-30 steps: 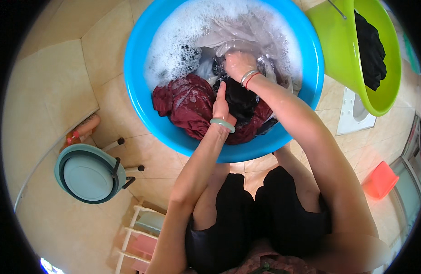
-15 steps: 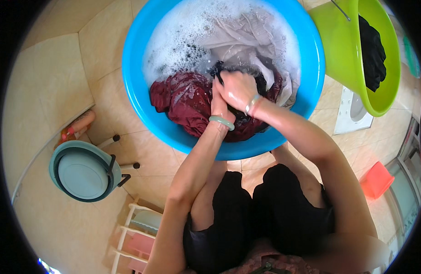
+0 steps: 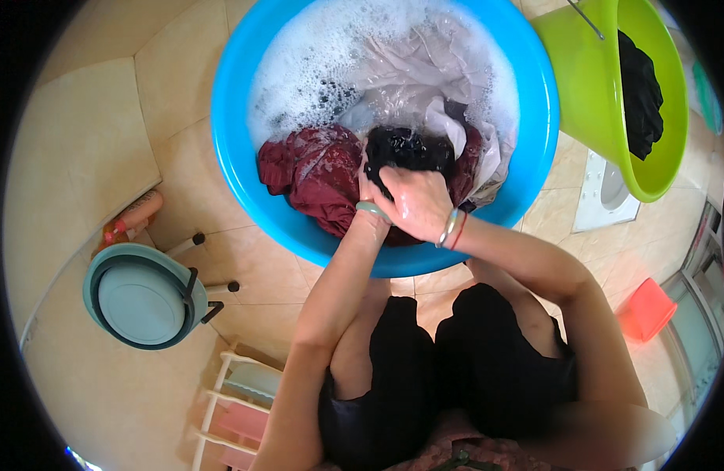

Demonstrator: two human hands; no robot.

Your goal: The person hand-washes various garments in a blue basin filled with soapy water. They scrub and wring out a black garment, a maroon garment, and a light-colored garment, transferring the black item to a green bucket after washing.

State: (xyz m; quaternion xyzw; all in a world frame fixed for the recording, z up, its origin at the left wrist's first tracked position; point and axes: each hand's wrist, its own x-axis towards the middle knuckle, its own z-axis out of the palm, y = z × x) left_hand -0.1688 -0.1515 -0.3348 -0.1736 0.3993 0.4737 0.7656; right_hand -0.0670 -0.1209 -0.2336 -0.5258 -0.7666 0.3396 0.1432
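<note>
A large blue basin (image 3: pixel 230 149) in front of my legs holds wet laundry and white suds (image 3: pixel 299 86). Both hands are inside it, at the near side. My right hand (image 3: pixel 422 204) is closed on a soaked black cloth (image 3: pixel 409 149), its fingers curled into the fabric. Just to its left, my left hand (image 3: pixel 367 192) grips the same cloth at its left edge; most of its fingers are hidden. A maroon garment (image 3: pixel 319 177) lies in the basin left of my hands. Beyond them, a pale grey garment (image 3: pixel 417 71) is spread through the foamy water.
At the upper right a lime green bucket (image 3: pixel 582 78) tilts, with black fabric (image 3: pixel 641 94) inside. A grey-green folding basin (image 3: pixel 142 302) stands at the left, near a white rack (image 3: pixel 213 392). A small coral container (image 3: pixel 649 310) sits at the right on the tiled floor (image 3: pixel 181 173).
My right hand has slid toward me, from over the left fingers to beside the left wrist. More of the black cloth now shows, bunched beyond my hands.
</note>
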